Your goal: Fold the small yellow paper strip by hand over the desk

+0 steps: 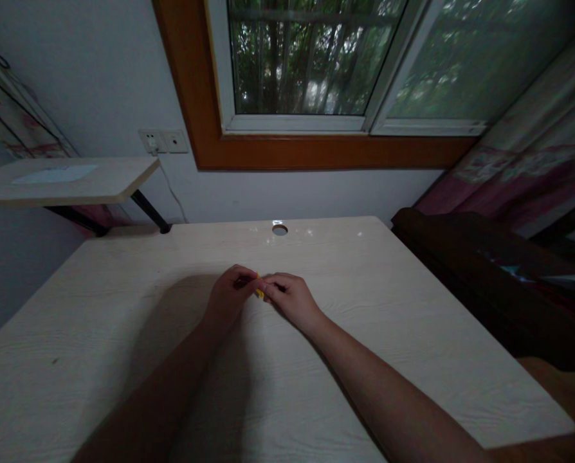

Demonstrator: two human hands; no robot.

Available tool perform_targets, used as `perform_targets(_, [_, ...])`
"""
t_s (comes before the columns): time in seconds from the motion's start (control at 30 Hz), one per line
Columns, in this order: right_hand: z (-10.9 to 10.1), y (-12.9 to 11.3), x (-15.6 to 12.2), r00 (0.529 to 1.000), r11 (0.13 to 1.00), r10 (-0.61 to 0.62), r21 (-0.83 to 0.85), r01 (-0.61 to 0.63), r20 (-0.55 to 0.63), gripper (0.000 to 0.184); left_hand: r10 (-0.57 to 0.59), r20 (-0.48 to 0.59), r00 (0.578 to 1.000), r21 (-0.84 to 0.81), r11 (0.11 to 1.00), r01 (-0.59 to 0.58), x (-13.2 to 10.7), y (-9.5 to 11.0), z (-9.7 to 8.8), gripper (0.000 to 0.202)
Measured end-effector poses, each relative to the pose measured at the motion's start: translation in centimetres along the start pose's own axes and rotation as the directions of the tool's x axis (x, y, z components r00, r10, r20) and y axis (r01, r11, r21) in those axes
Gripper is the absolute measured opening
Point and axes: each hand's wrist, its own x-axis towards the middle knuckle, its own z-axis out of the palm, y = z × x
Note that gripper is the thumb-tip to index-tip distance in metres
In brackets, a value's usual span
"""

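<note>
One pale wood-grained desk (393, 360) spreads beneath your forearms, its far edge below a window (311, 71) framed in orange-brown wood. At right hangs a patterned curtain (523, 154); at left, a raised shelf (128, 172) stands on black legs. Your left hand (227, 296) and right hand (291, 297) meet near the desk's middle, each curled into a pinch, fingertips close together; whether they rest on the surface cannot be told. A pair of wall sockets (164, 141) shows just past the shelf, and a round hole (280, 230) opens near the desk's far edge. Smallest, a yellow piece (259, 293) sits between your two hands' fingertips, partly hidden by them, its exact shape unclear.
</note>
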Motion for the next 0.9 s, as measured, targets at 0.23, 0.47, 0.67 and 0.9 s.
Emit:
perform_targets(0.23, [0.04,-0.18,-0.09,0.999,0.997,-0.044,-0.060,0.043,-0.016,0.026,-0.082,-0.012,0.997,-0.016,0.997,0.081,-0.17,0.35,-0.11,0.012])
perform_targets(0.47, [0.03,-0.43,-0.12,1.000,1.000,-0.027,-0.016,0.027,-0.006,0.024,-0.101,-0.013,0.995,-0.107,0.989,0.099,-0.20,0.34,-0.30,0.013])
perform_targets(0.67, [-0.04,-0.54,-0.02,1.000,1.000,-0.011,0.006,0.011,-0.001,0.021,-0.085,-0.025,0.996,-0.102,0.991,0.082,-0.11,0.09,-0.20,0.013])
perform_targets(0.9, [0.03,-0.51,-0.06,1.000,1.000,0.006,0.025,-0.006,0.010,0.022,-0.070,-0.079,0.994,-0.118,0.991,0.061,0.05,-0.36,0.05,0.014])
